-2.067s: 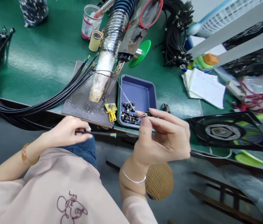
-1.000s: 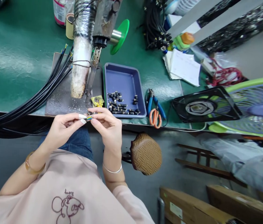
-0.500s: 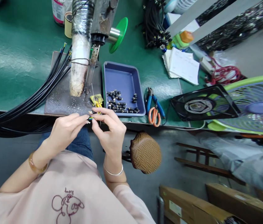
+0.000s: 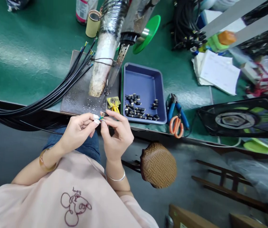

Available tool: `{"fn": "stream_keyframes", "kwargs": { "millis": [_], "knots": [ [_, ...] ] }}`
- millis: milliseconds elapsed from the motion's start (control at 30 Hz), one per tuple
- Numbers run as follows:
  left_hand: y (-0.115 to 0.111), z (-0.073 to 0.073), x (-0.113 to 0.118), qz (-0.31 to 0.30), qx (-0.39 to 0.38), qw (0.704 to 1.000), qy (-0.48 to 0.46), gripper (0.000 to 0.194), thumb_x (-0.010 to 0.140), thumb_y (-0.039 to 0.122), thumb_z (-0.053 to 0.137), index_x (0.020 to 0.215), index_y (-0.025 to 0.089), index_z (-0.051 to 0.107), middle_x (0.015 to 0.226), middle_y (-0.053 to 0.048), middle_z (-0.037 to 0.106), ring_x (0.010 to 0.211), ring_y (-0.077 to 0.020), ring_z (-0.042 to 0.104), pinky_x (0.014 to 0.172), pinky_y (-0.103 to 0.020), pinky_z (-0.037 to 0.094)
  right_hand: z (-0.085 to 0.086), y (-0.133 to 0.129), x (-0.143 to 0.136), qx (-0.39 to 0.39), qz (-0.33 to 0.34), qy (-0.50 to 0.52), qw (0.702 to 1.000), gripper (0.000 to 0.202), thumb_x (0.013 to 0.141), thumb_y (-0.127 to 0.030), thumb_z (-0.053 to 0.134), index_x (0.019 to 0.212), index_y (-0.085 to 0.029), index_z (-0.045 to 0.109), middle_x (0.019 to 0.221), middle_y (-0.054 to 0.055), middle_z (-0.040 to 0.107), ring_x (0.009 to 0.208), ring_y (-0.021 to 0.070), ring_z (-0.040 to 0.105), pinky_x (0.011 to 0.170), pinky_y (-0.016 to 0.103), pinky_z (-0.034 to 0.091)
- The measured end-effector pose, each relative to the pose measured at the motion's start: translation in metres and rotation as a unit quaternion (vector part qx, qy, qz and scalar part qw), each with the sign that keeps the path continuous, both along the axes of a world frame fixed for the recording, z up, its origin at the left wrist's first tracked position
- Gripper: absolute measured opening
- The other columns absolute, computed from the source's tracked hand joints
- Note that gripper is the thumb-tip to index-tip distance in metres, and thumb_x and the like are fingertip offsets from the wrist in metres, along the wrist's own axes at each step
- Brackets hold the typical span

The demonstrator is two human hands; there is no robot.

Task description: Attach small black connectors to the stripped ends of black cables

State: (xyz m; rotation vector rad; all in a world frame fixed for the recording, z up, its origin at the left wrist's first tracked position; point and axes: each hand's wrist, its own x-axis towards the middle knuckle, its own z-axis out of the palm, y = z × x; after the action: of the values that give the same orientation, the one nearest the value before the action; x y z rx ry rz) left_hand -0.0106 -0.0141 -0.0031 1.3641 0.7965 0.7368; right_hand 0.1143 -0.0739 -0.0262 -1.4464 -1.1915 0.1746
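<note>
My left hand [image 4: 79, 130], white covers on its fingertips, pinches a black cable near its bare end. Thin coloured wires [image 4: 101, 117] fan out from that end, between my two hands. My right hand [image 4: 117, 134] is closed at the fingertips around a small part, probably a connector, mostly hidden by the fingers. Just beyond the hands, a soldering iron [image 4: 122, 58] points down over a dark mat [image 4: 74, 102]. A thin strand of solder [image 4: 107, 91] hangs near its tip. Beside it lies a yellow piece [image 4: 114, 103].
A blue tray [image 4: 145, 70] holds several black connectors [image 4: 136, 110]. Right of it lie blue-handled cutters [image 4: 178, 109] and orange-handled scissors [image 4: 176, 126]. A bundle of black cables [image 4: 43, 103] runs along the left edge. A wrapped tube [image 4: 102, 68] hangs over the mat; a stool [image 4: 159, 164] stands below.
The camera view has swung left, so the bench items sit further right. My hands stay together at the bench edge, left fingers now turned, with the coloured wires showing more.
</note>
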Motion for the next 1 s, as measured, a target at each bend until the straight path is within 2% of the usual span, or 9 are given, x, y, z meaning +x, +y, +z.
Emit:
{"fn": "stream_keyframes", "kwargs": {
  "millis": [67,200,400,600,767,900,1000],
  "knots": [
    [0.003,0.002,-0.002,-0.004,-0.049,0.999,-0.025,0.024,0.089,0.036,0.063,0.077,0.017,0.057,0.05,0.004,0.05,0.043,-0.0068,0.042,0.046,-0.02,0.036,0.0,0.0,0.003,-0.005,-0.001,0.026,1.0,0.011,0.093,-0.02,0.062,0.094,-0.026,0.071,0.106,0.003,0.075,0.099,0.0197,0.074,0.089,0.042,0.065],
    [0.004,0.002,-0.003,-0.001,-0.08,0.996,-0.04,0.027,0.085,0.041,0.069,0.079,0.017,0.06,0.051,0.004,0.051,0.043,-0.0066,0.042,0.044,-0.02,0.034,0.004,0.0,0.009,0.007,0.0,0.053,0.999,0.014,0.097,-0.021,0.055,0.096,-0.027,0.068,0.105,0.003,0.075,0.097,0.02,0.074,0.086,0.044,0.064],
    [0.004,-0.001,-0.003,-0.003,-0.077,0.996,-0.046,0.026,0.085,0.039,0.07,0.08,0.016,0.06,0.051,0.004,0.051,0.044,-0.0065,0.044,0.046,-0.019,0.035,0.011,0.003,0.009,0.044,0.017,-0.023,0.999,0.013,0.089,-0.014,0.067,0.091,-0.027,0.068,0.1,0.0,0.076,0.094,0.0175,0.074,0.081,0.037,0.065],
    [0.005,-0.005,-0.003,-0.003,-0.074,0.996,-0.048,0.026,0.086,0.039,0.069,0.082,0.015,0.06,0.052,0.004,0.051,0.045,-0.0063,0.044,0.046,-0.018,0.035,0.008,0.003,0.011,0.027,0.043,0.029,0.998,0.011,0.088,-0.013,0.068,0.089,-0.025,0.069,0.1,0.001,0.076,0.091,0.0163,0.075,0.081,0.035,0.065],
    [0.005,-0.006,-0.003,-0.003,-0.062,0.997,-0.044,0.027,0.086,0.04,0.069,0.082,0.014,0.061,0.054,0.005,0.051,0.047,-0.0063,0.045,0.047,-0.017,0.037,0.005,0.002,0.013,0.008,0.05,0.086,0.995,0.005,0.09,-0.018,0.068,0.087,-0.023,0.068,0.099,0.002,0.076,0.087,0.0173,0.077,0.074,0.033,0.065],
    [0.005,-0.003,-0.002,0.002,-0.047,0.998,-0.04,0.027,0.086,0.039,0.069,0.083,0.014,0.063,0.056,0.004,0.052,0.049,-0.0064,0.046,0.047,-0.017,0.039,0.007,0.005,0.016,0.015,0.03,0.127,0.991,0.005,0.091,-0.019,0.067,0.088,-0.023,0.069,0.1,0.002,0.075,0.079,0.0144,0.077,0.071,0.029,0.066],
    [0.005,-0.001,-0.001,0.002,-0.037,0.998,-0.044,0.027,0.086,0.039,0.069,0.082,0.013,0.066,0.057,0.003,0.052,0.05,-0.0067,0.046,0.048,-0.018,0.042,0.008,0.007,0.02,-0.037,0.066,0.131,0.989,0.006,0.088,-0.018,0.07,0.085,-0.023,0.072,0.1,0.002,0.076,0.082,0.0149,0.077,0.072,0.027,0.066]
  ]
}}
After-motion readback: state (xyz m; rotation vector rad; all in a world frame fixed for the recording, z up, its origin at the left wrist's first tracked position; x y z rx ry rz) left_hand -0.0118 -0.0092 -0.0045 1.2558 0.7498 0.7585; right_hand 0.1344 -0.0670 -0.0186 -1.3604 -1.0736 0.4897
